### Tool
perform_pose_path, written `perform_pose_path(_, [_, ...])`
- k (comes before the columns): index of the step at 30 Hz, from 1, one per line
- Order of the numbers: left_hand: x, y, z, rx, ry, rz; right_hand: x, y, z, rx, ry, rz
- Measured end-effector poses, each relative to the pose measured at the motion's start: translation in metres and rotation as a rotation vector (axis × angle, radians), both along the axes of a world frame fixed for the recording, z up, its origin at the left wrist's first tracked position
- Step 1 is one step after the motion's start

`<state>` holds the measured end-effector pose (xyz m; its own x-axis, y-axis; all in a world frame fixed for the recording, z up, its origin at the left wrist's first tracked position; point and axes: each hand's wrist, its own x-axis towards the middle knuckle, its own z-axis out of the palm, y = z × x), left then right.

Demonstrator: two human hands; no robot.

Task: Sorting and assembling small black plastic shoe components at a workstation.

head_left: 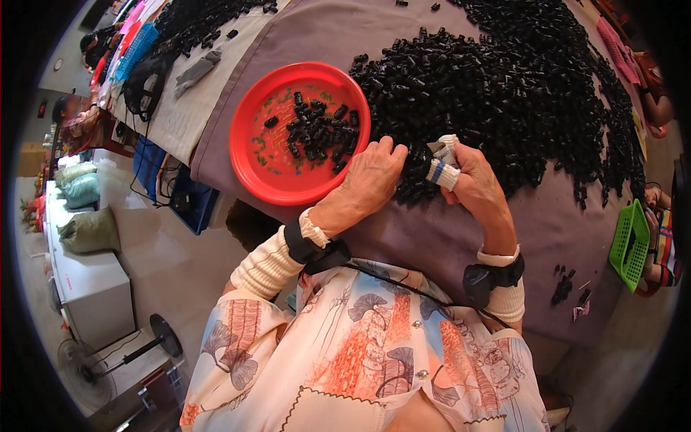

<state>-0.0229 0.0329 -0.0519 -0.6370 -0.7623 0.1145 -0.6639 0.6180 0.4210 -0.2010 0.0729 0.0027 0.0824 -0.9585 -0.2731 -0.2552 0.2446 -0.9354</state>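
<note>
From here I can't see the left hand's fingertips, just right of the red basin, so I can't tell what they pinch. Farther right of it, finger wraps cover most of a small grey thing held in the right hand; can't ID it. Black pieces hide part of its floor print. Black pile to its right runs off the top edge. Fan, well below-left of it: blades blurred. Person far left of it: too small, blurry.
</note>
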Motion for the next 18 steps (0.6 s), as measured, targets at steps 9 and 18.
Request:
perform_pose_path(9, [0.006, -0.001, -0.004, 0.149, 0.243, -0.008, -0.002, -0.002, 0.000, 0.010, -0.015, 0.002])
perform_pose_path(18, [0.001, 0.007, 0.001, 0.166, 0.170, 0.051, 0.003, 0.001, 0.003, 0.050, -0.086, -0.021])
